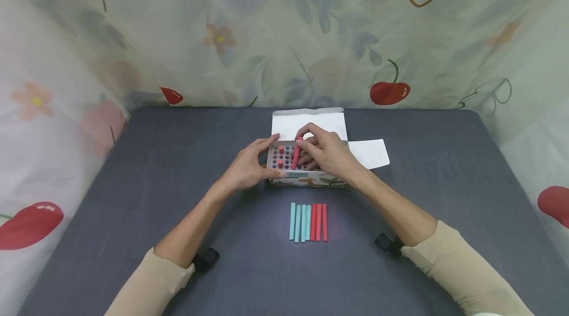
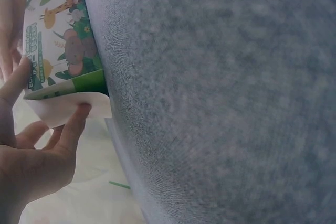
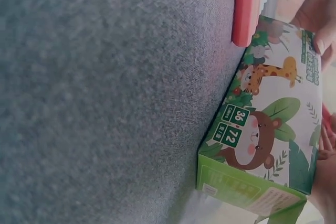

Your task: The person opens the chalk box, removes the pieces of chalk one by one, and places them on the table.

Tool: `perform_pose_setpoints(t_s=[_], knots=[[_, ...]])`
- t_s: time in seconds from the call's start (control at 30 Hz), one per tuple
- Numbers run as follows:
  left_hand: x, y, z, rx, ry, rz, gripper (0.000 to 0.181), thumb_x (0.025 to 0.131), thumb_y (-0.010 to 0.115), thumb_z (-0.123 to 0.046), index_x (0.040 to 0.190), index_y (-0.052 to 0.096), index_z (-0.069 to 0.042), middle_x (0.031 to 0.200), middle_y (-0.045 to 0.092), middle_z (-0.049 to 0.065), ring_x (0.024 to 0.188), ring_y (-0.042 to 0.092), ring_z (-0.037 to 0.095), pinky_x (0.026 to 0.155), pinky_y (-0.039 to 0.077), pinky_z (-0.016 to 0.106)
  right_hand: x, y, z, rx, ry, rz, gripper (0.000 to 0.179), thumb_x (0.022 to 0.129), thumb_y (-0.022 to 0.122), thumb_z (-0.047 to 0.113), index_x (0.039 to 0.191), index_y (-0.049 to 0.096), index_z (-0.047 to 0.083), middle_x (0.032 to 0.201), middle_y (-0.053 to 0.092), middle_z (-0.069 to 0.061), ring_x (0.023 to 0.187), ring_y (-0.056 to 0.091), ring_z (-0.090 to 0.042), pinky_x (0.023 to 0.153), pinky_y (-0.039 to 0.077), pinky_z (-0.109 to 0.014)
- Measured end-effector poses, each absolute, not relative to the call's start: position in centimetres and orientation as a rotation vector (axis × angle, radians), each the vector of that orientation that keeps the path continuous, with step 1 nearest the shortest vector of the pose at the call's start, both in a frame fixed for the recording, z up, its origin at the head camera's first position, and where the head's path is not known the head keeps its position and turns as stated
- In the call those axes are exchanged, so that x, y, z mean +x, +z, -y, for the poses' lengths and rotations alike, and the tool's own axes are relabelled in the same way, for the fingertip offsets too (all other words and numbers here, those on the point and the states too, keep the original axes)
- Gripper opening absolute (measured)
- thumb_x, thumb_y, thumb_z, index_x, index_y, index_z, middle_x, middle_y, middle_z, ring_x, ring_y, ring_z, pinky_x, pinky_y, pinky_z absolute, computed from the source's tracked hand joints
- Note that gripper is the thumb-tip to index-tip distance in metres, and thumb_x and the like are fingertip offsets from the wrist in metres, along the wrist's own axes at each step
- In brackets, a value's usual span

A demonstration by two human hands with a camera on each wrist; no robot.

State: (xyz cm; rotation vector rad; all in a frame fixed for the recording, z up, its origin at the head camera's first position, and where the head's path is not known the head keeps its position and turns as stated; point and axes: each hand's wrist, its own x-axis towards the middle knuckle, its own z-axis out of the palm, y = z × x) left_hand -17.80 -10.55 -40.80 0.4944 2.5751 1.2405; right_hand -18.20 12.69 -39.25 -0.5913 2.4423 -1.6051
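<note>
A printed cardboard box (image 1: 311, 180) stands with its lid open, its top a grid of round holes. My left hand (image 1: 250, 164) grips its left end, thumb at the front and a finger at the back corner; the left wrist view shows fingertips on a white end flap (image 2: 68, 109). Over the holes my right hand (image 1: 330, 152) pinches a red chalk stick (image 1: 296, 156), roughly upright, its lower end at the grid. Whether that end sits in a hole I cannot tell. Two red sticks (image 1: 281, 149) stand in holes at the left. The right hand hides the grid's right part.
In front of the box lies a row of teal chalk sticks (image 1: 298, 223) and red chalk sticks (image 1: 318, 222), side by side on the dark table (image 1: 133, 207). The lid (image 1: 306, 122) extends behind the box, and a white flap (image 1: 370, 153) sticks out right. A patterned curtain (image 1: 284, 34) hangs behind.
</note>
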Motion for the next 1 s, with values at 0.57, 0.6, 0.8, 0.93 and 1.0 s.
perform_pose_setpoints(t_s=[0.57,0.6,0.8,0.93,1.0], knots=[[-17.7,-40.6,10.3,0.484,1.24,-2.569,0.094,0.081,0.085,-0.024,0.157,0.031,-0.026,0.149,0.041,0.01,0.113,0.053,0.026,0.092,0.049,0.041,-16.7,-38.2,-14.4,-0.55,-1.78,-2.423,0.026,0.097,0.066,0.019,0.116,0.064,0.001,0.085,0.069,-0.013,0.069,0.07,-0.028,0.061,0.058,-0.04],[-17.7,-40.6,10.3,0.482,1.242,-2.569,0.094,0.081,0.085,-0.024,0.157,0.031,-0.026,0.149,0.041,0.01,0.113,0.053,0.026,0.093,0.048,0.041,-16.5,-38.2,-14.5,-0.539,-1.787,-2.412,0.027,0.097,0.067,0.02,0.116,0.064,0.001,0.084,0.069,-0.013,0.069,0.07,-0.029,0.061,0.058,-0.04],[-17.7,-40.6,10.4,0.467,1.237,-2.577,0.094,0.08,0.085,-0.024,0.157,0.031,-0.027,0.149,0.04,0.009,0.116,0.052,0.028,0.094,0.046,0.042,-15.7,-38.1,-15.1,-0.496,-1.806,-2.357,0.027,0.097,0.067,0.019,0.115,0.065,0.0,0.082,0.069,-0.016,0.068,0.07,-0.03,0.06,0.058,-0.042],[-17.7,-40.7,10.4,0.454,1.234,-2.579,0.094,0.08,0.086,-0.024,0.157,0.031,-0.027,0.15,0.04,0.01,0.119,0.05,0.029,0.094,0.046,0.042,-15.1,-38.1,-15.6,-0.464,-1.798,-2.342,0.028,0.096,0.069,0.019,0.116,0.067,0.0,0.085,0.069,-0.016,0.069,0.071,-0.03,0.062,0.058,-0.042],[-17.7,-40.7,10.4,0.456,1.234,-2.579,0.095,0.08,0.086,-0.024,0.157,0.031,-0.027,0.15,0.04,0.01,0.119,0.05,0.029,0.094,0.047,0.042,-14.8,-38.1,-15.8,-0.447,-1.774,-2.35,0.029,0.095,0.07,0.019,0.118,0.068,0.001,0.087,0.07,-0.014,0.07,0.071,-0.03,0.064,0.058,-0.042]])
